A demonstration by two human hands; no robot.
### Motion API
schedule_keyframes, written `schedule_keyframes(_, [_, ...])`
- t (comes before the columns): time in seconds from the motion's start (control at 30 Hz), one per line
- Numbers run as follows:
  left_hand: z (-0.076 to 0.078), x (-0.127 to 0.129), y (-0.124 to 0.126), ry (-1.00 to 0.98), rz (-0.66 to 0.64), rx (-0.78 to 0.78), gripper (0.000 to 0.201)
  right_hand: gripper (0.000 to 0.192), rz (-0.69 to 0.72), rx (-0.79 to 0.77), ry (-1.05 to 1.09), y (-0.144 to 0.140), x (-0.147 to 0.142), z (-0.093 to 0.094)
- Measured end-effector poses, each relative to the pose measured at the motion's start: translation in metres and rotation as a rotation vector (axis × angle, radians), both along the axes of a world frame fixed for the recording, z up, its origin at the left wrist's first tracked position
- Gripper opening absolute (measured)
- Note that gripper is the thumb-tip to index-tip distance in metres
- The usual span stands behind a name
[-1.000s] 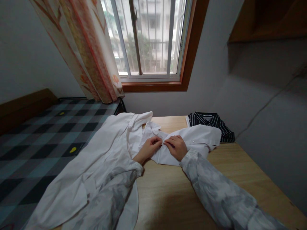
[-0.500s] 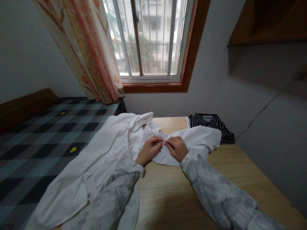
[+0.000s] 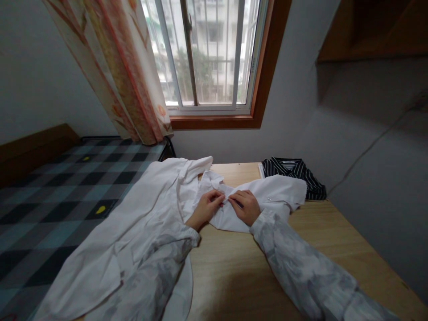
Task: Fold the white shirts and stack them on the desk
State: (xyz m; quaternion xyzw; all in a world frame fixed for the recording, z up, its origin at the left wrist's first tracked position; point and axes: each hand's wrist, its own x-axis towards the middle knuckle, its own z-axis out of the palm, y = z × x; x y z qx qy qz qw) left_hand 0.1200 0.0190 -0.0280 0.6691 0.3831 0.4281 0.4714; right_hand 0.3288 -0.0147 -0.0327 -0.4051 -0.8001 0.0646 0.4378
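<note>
A: White shirt (image 3: 140, 223) is lying spread over the wooden surface (image 3: 240, 267), trailing left onto the checked bed (image 3: 50, 196); front edges are meeting mid-surface.

B: Hands?

A: Left hand (image 3: 206, 207) and right hand (image 3: 246, 206) are pinching the fabric, fingertips nearly touching; both are closing on the shirt's edge.

B: Beyond?

A: Striped shirt (image 3: 294, 171) is sitting folded at the far right, just behind a white sleeve; curtain (image 3: 117, 71) is hanging beside the window (image 3: 207, 53).
</note>
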Motion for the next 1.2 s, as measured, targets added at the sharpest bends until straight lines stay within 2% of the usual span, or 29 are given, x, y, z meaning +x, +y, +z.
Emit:
schedule_keyframes(0.1, [-0.006, 0.000, 0.003, 0.043, 0.025, 0.025, 0.034, 0.018, -0.001, 0.003, 0.028, 0.001, 0.001, -0.001])
schedule_keyframes(0.2, [-0.007, 0.003, -0.001, 0.101, 0.143, 0.088, 0.030, 0.017, 0.021, -0.009, 0.002, 0.001, 0.002, -0.001])
schedule_keyframes(0.33, [-0.004, 0.005, -0.008, 0.138, 0.263, 0.142, 0.028, 0.016, 0.145, -0.016, -0.073, -0.004, 0.012, 0.007])
schedule_keyframes(0.4, [-0.004, 0.005, -0.009, 0.141, 0.290, 0.130, 0.029, 0.021, 0.157, -0.013, -0.084, -0.007, 0.024, 0.012])
schedule_keyframes(0.53, [-0.006, 0.005, -0.007, 0.122, 0.315, 0.103, 0.031, 0.025, -0.002, -0.019, -0.199, -0.009, 0.056, 0.016])
schedule_keyframes(0.63, [-0.006, 0.004, -0.008, 0.119, 0.332, 0.109, 0.031, 0.008, -0.105, -0.048, -0.288, -0.005, 0.072, 0.012])
schedule_keyframes(0.7, [-0.002, 0.004, -0.013, 0.162, 0.359, 0.168, 0.030, 0.005, -0.136, -0.072, -0.296, -0.002, 0.074, 0.007])
schedule_keyframes(0.77, [0.007, 0.004, -0.021, 0.254, 0.388, 0.333, 0.026, 0.008, -0.149, -0.103, -0.243, -0.001, 0.071, 0.005])
schedule_keyframes(0.83, [0.016, 0.005, -0.030, 0.352, 0.339, 0.567, 0.022, 0.009, -0.140, -0.157, -0.128, 0.000, 0.067, 0.004])
schedule_keyframes(0.87, [0.020, 0.007, -0.034, 0.390, 0.270, 0.675, 0.022, 0.009, -0.130, -0.194, -0.055, 0.001, 0.066, 0.004])
schedule_keyframes(0.97, [0.026, 0.013, -0.041, 0.499, -0.055, 0.867, 0.027, 0.011, -0.114, -0.322, 0.145, 0.004, 0.061, 0.001])
schedule_keyframes(1.03, [0.024, 0.017, -0.041, 0.581, -0.217, 0.894, 0.025, 0.016, -0.099, -0.414, 0.245, 0.006, 0.059, -0.003])
schedule_keyframes(1.07, [0.022, 0.018, -0.039, 0.618, -0.252, 0.885, 0.023, 0.019, -0.082, -0.460, 0.287, 0.007, 0.058, -0.006])
schedule_keyframes(1.13, [0.018, 0.020, -0.036, 0.667, -0.242, 0.842, 0.023, 0.024, -0.027, -0.532, 0.347, 0.009, 0.058, -0.011])
schedule_keyframes(1.2, [0.014, 0.020, -0.033, 0.687, -0.202, 0.791, 0.034, 0.026, 0.015, -0.568, 0.371, 0.011, 0.057, -0.014])
